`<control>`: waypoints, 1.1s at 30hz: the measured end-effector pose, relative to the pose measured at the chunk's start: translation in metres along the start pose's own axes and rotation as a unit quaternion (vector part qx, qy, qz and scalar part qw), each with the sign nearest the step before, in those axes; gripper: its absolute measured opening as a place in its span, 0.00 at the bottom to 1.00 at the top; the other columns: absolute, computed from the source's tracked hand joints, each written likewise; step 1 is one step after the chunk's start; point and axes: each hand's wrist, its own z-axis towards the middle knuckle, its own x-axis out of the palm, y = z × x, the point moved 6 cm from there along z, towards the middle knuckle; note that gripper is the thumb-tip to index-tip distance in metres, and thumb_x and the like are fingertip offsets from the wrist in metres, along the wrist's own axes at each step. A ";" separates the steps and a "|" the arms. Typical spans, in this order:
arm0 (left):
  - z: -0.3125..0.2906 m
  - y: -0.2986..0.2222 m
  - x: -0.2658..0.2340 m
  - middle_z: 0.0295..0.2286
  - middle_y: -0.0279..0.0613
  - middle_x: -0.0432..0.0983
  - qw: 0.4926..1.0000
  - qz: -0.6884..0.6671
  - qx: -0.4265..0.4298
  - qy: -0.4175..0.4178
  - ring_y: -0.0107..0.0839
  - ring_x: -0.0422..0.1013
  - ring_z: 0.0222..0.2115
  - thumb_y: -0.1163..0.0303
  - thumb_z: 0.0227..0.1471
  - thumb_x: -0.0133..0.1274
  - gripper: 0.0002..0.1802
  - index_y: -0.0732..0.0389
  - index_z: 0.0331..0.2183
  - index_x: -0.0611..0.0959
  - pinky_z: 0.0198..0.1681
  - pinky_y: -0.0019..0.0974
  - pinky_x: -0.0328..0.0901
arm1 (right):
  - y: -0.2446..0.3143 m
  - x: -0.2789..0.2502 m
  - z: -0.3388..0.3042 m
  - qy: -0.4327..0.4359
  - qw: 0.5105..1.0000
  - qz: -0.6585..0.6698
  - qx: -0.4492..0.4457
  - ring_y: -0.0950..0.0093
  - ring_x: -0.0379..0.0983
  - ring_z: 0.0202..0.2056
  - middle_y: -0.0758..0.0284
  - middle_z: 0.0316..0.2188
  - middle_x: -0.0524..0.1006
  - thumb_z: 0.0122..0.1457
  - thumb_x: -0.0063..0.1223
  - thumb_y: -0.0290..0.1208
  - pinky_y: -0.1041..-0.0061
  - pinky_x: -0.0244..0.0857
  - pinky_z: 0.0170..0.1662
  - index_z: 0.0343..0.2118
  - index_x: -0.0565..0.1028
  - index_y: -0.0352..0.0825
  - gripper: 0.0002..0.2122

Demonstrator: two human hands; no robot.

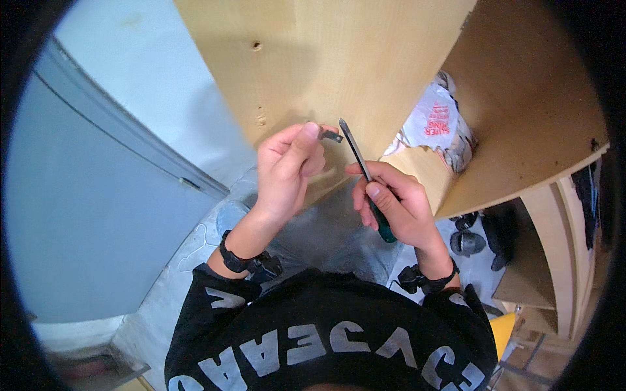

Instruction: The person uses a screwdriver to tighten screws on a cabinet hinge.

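Observation:
Between thumb and finger, my left hand (291, 163) pinches a small dark metal piece (331, 135), bent like a bracket or handle; its exact kind is hard to make out. My right hand (396, 201) is wrapped round a screwdriver (355, 146) with a dark green handle, its shaft pointing up and away. The screwdriver's tip is close to the metal piece but apart from it. Behind both hands stands a light wood panel (339, 58), with a hole (256, 45) near its upper left and smaller marks (261, 120) lower down.
On the right, an open wooden cabinet (521, 117) holds a white plastic bag (432, 120) with red print. Shoes (468, 243) lie on the floor beneath, near wooden shelving (554, 234). A grey-blue door (98, 189) is at left, and a wire hanger (199, 244) lies on the floor.

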 end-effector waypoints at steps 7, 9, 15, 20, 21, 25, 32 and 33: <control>-0.014 0.009 0.009 0.16 0.26 0.59 0.919 -0.365 -0.127 -0.079 0.20 0.56 0.17 0.62 0.60 0.40 0.13 0.60 0.34 0.74 0.21 0.24 0.53 | 0.010 -0.005 0.001 0.031 0.990 -0.123 -0.063 0.79 0.69 0.19 0.66 0.23 0.73 0.57 0.47 0.21 0.82 0.64 0.23 0.43 0.70 0.26 0.11; -0.030 0.028 0.017 0.17 0.26 0.60 0.882 -0.422 -0.192 -0.088 0.20 0.57 0.19 0.62 0.59 0.41 0.12 0.57 0.30 0.74 0.22 0.25 0.55 | 0.000 0.006 0.002 0.012 0.971 -0.187 -0.148 0.77 0.69 0.19 0.65 0.23 0.73 0.53 0.52 0.21 0.81 0.64 0.24 0.43 0.71 0.28 0.13; -0.069 0.089 -0.035 0.31 0.37 0.75 0.876 -0.394 -0.230 -0.156 0.35 0.68 0.36 0.65 0.56 0.45 0.10 0.60 0.35 0.76 0.45 0.44 0.61 | -0.028 0.042 0.005 0.001 0.944 -0.245 -0.222 0.67 0.73 0.26 0.60 0.27 0.73 0.46 0.59 0.21 0.74 0.67 0.28 0.42 0.73 0.31 0.17; -0.084 0.126 -0.063 0.38 0.44 0.74 0.875 -0.393 -0.215 -0.184 0.40 0.68 0.44 0.67 0.55 0.44 0.12 0.66 0.38 0.75 0.52 0.43 0.60 | -0.072 0.062 0.013 0.100 0.941 -0.244 -0.210 0.54 0.71 0.39 0.52 0.34 0.73 0.45 0.55 0.24 0.65 0.68 0.39 0.39 0.73 0.28 0.15; -0.087 0.128 -0.064 0.38 0.46 0.75 0.871 -0.401 -0.216 -0.183 0.41 0.68 0.45 0.68 0.56 0.40 0.14 0.67 0.38 0.75 0.53 0.42 0.61 | -0.078 0.064 0.016 0.132 0.949 -0.220 -0.185 0.54 0.71 0.39 0.52 0.35 0.74 0.45 0.54 0.23 0.65 0.68 0.40 0.38 0.73 0.27 0.15; -0.090 0.128 -0.067 0.41 0.49 0.74 0.873 -0.370 -0.208 -0.240 0.41 0.67 0.48 0.69 0.58 0.32 0.18 0.70 0.40 0.74 0.55 0.42 0.59 | -0.102 0.064 0.025 0.169 0.958 -0.195 -0.125 0.54 0.72 0.38 0.50 0.33 0.75 0.44 0.54 0.23 0.66 0.67 0.40 0.41 0.73 0.26 0.17; -0.080 0.122 -0.063 0.47 0.50 0.68 0.883 -0.361 -0.194 -0.229 0.43 0.60 0.54 0.70 0.56 0.35 0.19 0.70 0.46 0.70 0.60 0.43 0.50 | -0.111 0.055 0.037 0.072 0.972 -0.189 -0.121 0.52 0.74 0.31 0.50 0.27 0.75 0.46 0.53 0.25 0.61 0.68 0.35 0.39 0.72 0.26 0.15; -0.082 0.124 -0.066 0.49 0.50 0.67 0.885 -0.363 -0.190 -0.223 0.42 0.59 0.54 0.69 0.56 0.35 0.21 0.70 0.48 0.69 0.61 0.42 0.49 | -0.108 0.058 0.037 0.078 0.965 -0.221 -0.115 0.52 0.74 0.31 0.50 0.26 0.75 0.46 0.52 0.25 0.60 0.68 0.35 0.37 0.72 0.26 0.14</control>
